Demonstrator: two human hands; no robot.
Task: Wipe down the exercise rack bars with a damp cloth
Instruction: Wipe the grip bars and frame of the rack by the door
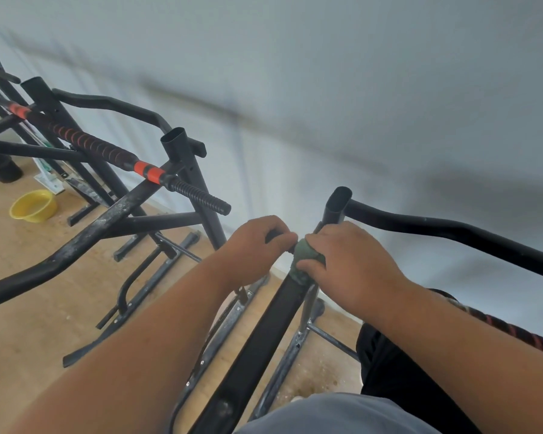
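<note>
Lower centre of frame: green cloth (304, 257) wrapped round the sloping bar (264, 336) under the right hand (348, 261), apparently for all-round contact; left hand (257, 242) clenched on the bar beside it, seemingly as a brace.

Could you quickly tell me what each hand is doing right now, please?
Left hand: fingers curled around the end of the black bar, gripping it.
Right hand: grips the green cloth, pressing it onto the same bar.
</note>
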